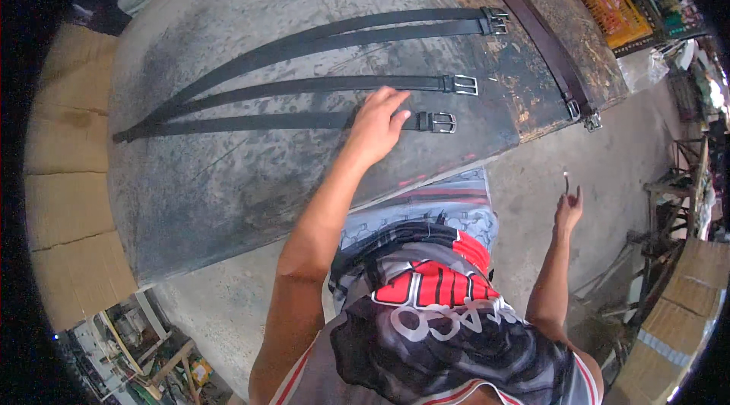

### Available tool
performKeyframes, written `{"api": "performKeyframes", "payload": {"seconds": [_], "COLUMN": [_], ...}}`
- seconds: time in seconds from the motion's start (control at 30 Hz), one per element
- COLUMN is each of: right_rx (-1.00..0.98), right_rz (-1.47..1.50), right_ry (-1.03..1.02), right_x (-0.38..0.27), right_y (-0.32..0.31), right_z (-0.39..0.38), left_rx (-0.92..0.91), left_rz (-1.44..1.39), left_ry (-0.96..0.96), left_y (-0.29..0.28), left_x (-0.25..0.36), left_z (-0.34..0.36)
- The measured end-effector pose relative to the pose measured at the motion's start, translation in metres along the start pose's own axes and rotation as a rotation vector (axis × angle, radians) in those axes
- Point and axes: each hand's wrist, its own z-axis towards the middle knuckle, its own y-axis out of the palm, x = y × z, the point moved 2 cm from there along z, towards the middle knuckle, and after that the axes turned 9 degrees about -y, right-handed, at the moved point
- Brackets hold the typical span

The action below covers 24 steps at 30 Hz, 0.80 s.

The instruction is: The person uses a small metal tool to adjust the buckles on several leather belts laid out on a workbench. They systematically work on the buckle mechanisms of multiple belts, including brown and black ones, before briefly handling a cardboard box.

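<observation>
My left hand [379,122] reaches over the dark worktop, fingers loosely spread. Its palm covers part of the nearest black belt [289,122], and its fingertips are at the black belt [319,85] just beyond. Two more black belts [388,23] lie farther off, close together. All the black belts fan out from a bunched end at the left, with silver buckles [464,85] at the right. Off the table on the right, my right hand [567,212] is raised over the floor. A small thin thing with a white tip [566,175] sticks up from its fingers; its kind is unclear.
Brown belts [544,36] hang along the worktop's [228,200] right side, buckles near the corner. Cardboard [72,200] borders the left edge. A yellow crate [610,13] stands at the far right. A wooden rack [669,192] and a cardboard box [680,321] are on the right.
</observation>
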Motion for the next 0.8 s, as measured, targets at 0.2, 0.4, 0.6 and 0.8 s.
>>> {"api": "performKeyframes", "payload": {"seconds": [0.2, 0.4, 0.6, 0.8], "right_rx": [-0.202, -0.4, -0.452, -0.476], "right_rz": [0.339, 0.532, 0.599, 0.458], "right_ry": [-0.346, -0.351, -0.322, -0.402], "right_x": [-0.192, -0.268, -0.258, -0.264], "right_y": [0.112, 0.217, 0.253, 0.249], "right_z": [-0.063, -0.106, -0.108, -0.108], "left_rx": [-0.096, -0.022, -0.01, -0.013], "left_rz": [0.001, -0.034, -0.046, -0.058], "left_ry": [0.016, 0.005, 0.004, -0.007], "left_y": [0.018, 0.028, 0.028, 0.027], "left_x": [0.009, 0.003, 0.002, 0.003], "left_z": [0.009, 0.007, 0.008, 0.007]}}
